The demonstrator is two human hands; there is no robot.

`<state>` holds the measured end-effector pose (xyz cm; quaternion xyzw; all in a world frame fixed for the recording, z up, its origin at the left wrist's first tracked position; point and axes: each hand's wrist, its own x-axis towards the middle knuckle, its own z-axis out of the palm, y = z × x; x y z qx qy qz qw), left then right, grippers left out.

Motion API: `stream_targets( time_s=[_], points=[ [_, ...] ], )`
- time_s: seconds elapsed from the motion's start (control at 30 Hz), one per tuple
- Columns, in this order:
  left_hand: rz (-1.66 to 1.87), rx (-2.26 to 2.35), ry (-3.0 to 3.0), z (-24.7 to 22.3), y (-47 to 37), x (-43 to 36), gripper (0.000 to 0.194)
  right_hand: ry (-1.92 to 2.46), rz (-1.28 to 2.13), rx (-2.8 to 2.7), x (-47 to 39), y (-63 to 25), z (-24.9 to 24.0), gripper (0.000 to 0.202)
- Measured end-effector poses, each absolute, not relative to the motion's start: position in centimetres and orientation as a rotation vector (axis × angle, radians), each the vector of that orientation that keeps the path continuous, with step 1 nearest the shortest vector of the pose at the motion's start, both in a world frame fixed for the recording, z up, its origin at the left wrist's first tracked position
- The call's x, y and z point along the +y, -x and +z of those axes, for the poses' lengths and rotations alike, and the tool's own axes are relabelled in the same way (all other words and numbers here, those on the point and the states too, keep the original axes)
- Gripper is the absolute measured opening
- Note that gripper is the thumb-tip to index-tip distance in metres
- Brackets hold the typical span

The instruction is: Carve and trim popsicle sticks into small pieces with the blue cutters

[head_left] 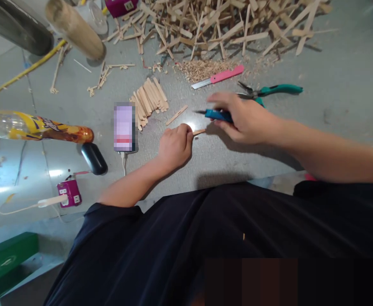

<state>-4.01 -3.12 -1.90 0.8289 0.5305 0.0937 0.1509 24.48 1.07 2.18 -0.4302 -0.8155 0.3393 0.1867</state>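
Right hand (248, 119) holds a blue cutter (217, 115), apparently.

Blue tool (218, 115), tan stick (199, 132), pink-handled knife (217, 77)

The stack of flat sticks (151, 98) is pale, matt wood, as is the slim stick (199, 132) to its lower right. Above the stack, the heap (218, 25) is also unglossed wood, the shavings (202, 70) rough and crumbly. Right of it, the cutter (226, 75) joins pink plastic to shiny metal; the pliers (280, 89) have smooth green plastic-looking handles, the blue tool (217, 114) a smooth plastic-looking body. Left of it, the bottle (46, 127) is glossy plastic. Beneath it, the worktop (333, 110) is faintly textured, with shiny glare.
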Motion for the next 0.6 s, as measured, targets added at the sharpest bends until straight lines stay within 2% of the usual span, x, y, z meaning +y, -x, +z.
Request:
stream_targets(
  time_s=[0.1, 0.23, 0.4, 0.6],
  points=[
    [0.216, 1.552, -2.404, -1.8, 3.9, -3.2, 0.035, 1.24, 0.779, -2.586, 1.1, -24.3, 2.4, 0.054],
    [0.197, 1.567, -2.418, -1.7, 4.0, -3.2, 0.034, 1.334, 0.729, -2.783, 1.6, -24.4, 2.3, 0.044],
    [0.307, 1.52, -2.407, -2.1, 4.3, -3.3, 0.033, 1.492, 0.685, -2.752, 0.0, -23.5, 2.0, 0.056],
    [0.348, 1.508, -2.414, -2.1, 4.3, -3.4, 0.032, 1.556, 0.641, -2.736, -1.2, -22.2, 2.3, 0.06]
  ],
)
